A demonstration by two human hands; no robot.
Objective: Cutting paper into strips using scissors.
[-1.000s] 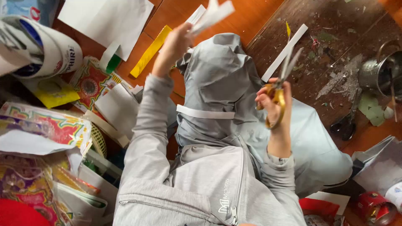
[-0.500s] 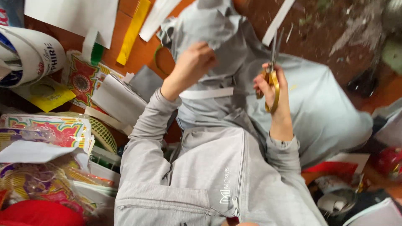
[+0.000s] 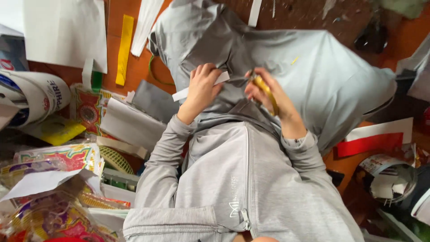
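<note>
Right now your left hand point(image 3: 202, 92) pinches a white paper strip point(image 3: 200, 86) over your lap, and your right hand point(image 3: 264, 94) grips the yellow-handled scissors point(image 3: 262, 87), its fingers closed through the handles. I cannot tell if the blades are open, because your hand hides most of them. The blades point toward the left hand, which is very near, so I think a fast cut could nick a fingertip. The strip lies directly over the grey trousers point(image 3: 313, 67), so the blades could also catch the cloth under the paper. The strip is thin and held only at one part, so it may bend or slip and the cut may go crooked. Small cut pieces could fall among the paper scraps point(image 3: 143, 22) on the orange floor point(image 3: 134, 67).
</note>
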